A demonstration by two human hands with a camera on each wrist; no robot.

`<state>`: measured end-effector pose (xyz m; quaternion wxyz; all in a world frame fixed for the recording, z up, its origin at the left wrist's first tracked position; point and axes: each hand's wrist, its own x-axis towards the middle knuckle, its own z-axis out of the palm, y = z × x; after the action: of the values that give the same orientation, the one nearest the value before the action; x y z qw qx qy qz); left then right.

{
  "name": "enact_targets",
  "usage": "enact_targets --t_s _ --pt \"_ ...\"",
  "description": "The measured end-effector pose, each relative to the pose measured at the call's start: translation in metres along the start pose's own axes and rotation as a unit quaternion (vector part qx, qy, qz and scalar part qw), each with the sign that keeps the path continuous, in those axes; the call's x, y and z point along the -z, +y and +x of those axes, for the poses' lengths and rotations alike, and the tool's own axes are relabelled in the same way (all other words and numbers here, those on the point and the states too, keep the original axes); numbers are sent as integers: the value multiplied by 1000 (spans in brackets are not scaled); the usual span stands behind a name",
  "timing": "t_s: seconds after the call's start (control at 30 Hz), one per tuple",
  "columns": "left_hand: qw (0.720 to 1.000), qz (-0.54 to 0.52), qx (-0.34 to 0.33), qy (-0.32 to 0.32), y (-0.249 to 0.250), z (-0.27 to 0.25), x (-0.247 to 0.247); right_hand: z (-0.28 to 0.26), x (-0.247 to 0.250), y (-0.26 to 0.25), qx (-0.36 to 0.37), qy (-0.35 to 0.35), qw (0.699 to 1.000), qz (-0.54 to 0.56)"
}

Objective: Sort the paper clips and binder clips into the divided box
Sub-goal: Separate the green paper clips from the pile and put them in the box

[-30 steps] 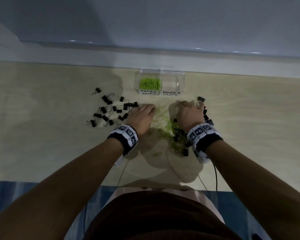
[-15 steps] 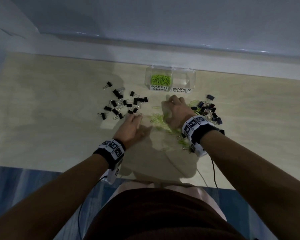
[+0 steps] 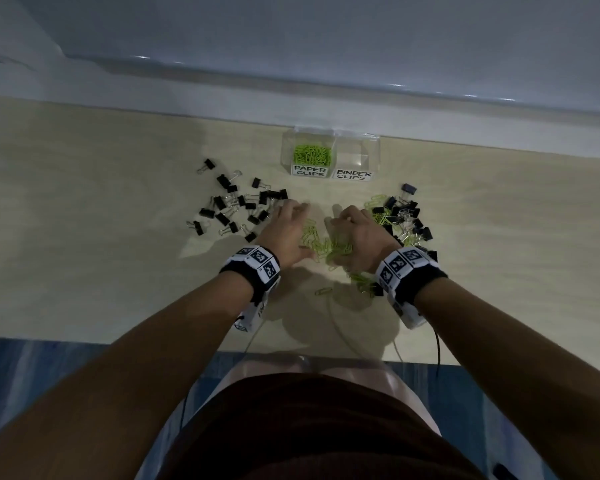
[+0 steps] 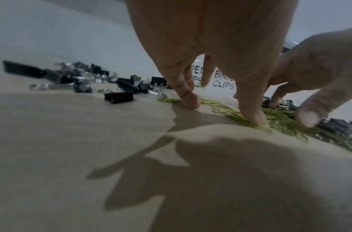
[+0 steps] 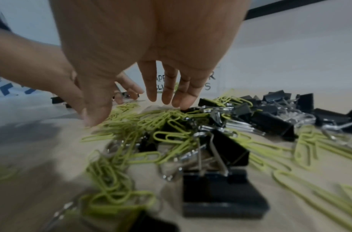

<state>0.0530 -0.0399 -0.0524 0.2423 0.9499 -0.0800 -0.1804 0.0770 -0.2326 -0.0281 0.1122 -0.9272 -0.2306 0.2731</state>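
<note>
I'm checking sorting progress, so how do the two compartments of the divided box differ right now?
The left compartment holds a heap of green paper clips; the right compartment looks empty. The left one's label reads PAPER CLIPS; the right one's label reads BINDER CLIPS. Both are clear-walled, look about the same size and sit side by side at the table's far edge.

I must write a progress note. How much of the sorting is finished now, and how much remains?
Done: some green paper clips lie in the PAPER CLIPS side of the divided box; the BINDER CLIPS side looks empty.

In hand: the left hand and right hand touch the loose paper clips, fingers spread.

Left: those, and every black binder clip on the table.
</note>
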Motion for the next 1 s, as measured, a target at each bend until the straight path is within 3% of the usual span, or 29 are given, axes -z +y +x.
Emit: enact_targets --t_s 0.13,0.4,0.57,0.67,0.77,0.87,0.93,1.0 --pt "997 54 -38 -51 6 4 0 3 -3 -7 22 -13 999 -39" --pt "994 57 -68 -60 14 8 1 10 2 -8 46 34 998 -8" --pt "991 86 -87 -61 11 16 12 17 8 2 -28 68 995 72" --pt "996 34 -77 -37 7 19 23 20 17 7 -98 101 966 217" --pt "995 -89 -33 1 4 23 38 29 37 7 -112 137 933 313" --pt "979 -192 10 70 4 34 58 55 64 2 -87 182 918 341" --pt "967 -218 22 126 5 45 74 77 80 -6 -74 223 904 358" --pt "960 -216 29 177 7 59 90 96 93 -17 -70 246 909 329"
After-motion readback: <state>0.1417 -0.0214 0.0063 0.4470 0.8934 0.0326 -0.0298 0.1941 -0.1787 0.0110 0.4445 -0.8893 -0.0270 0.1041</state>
